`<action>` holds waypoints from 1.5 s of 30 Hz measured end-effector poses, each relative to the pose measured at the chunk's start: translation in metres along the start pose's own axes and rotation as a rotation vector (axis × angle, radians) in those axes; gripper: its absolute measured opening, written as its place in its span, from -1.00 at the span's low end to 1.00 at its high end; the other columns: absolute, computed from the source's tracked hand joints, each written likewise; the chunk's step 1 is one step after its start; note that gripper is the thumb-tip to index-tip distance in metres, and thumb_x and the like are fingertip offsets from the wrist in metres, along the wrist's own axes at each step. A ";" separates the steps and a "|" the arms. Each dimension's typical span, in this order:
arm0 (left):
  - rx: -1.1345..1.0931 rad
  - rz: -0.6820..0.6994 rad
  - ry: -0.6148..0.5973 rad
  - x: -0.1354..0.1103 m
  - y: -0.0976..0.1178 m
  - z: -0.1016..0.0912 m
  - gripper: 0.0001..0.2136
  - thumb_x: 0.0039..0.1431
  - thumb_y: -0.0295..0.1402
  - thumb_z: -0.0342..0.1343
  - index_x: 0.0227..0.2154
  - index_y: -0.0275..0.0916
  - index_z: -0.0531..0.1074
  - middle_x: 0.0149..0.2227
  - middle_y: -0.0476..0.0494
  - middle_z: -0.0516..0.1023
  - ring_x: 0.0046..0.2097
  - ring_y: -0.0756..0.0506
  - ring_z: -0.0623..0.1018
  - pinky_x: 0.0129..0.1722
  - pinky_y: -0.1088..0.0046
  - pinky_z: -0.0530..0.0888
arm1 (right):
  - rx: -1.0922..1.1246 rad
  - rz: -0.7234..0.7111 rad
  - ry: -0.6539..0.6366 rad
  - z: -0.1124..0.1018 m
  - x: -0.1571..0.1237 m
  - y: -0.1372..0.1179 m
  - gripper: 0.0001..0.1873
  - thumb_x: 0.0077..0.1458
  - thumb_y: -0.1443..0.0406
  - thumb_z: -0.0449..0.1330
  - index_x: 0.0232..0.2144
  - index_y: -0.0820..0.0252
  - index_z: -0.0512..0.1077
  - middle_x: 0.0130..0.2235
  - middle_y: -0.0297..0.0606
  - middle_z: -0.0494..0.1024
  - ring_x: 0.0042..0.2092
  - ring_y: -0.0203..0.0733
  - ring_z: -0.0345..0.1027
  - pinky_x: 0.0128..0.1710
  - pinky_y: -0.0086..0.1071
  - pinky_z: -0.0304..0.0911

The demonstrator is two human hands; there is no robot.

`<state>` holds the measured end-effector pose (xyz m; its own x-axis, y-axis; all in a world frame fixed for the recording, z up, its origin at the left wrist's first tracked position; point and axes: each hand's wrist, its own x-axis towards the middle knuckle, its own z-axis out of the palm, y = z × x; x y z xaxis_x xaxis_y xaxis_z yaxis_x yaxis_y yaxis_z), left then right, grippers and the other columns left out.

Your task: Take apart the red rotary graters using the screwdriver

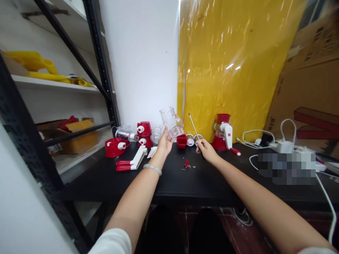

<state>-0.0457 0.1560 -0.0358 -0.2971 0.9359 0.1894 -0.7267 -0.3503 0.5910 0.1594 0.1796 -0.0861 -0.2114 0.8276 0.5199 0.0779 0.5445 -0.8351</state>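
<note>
My left hand (165, 144) grips a clear plastic grater housing (171, 121), lifted above the black table (169, 183). In my right hand (206, 150) is a screwdriver (194, 124), its thin shaft slanting up and left toward the housing without touching it. Small red pieces (186, 163) and a few tiny loose bits lie on the table between my hands. A red square hopper (182, 141) stands just behind. White crank arms with red handles (132, 163) rest left of my left hand.
Red grater bases (115, 147) stand at the back left. An assembled red-and-white rotary grater (222, 134) is at the back right. White cables and a power adapter (284, 145) spread over the right end, and a black shelf rack (102, 63) bounds the left.
</note>
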 end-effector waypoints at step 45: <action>0.025 0.177 0.074 -0.010 -0.009 -0.010 -0.70 0.13 -0.15 0.22 -0.11 -0.06 0.36 -0.02 -0.06 0.45 -0.07 -0.01 0.52 0.01 0.34 0.49 | -0.199 -0.067 -0.324 0.001 -0.041 0.001 -0.64 0.25 0.02 -0.06 -0.46 0.10 0.20 -0.63 -0.51 0.26 -0.63 -0.34 0.16 -0.56 -0.43 0.12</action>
<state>-0.0423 0.1495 -0.0515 -0.4643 0.8541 0.2345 -0.6435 -0.5073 0.5732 0.1675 0.1464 -0.1081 -0.5166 0.7209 0.4620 0.2340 0.6379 -0.7337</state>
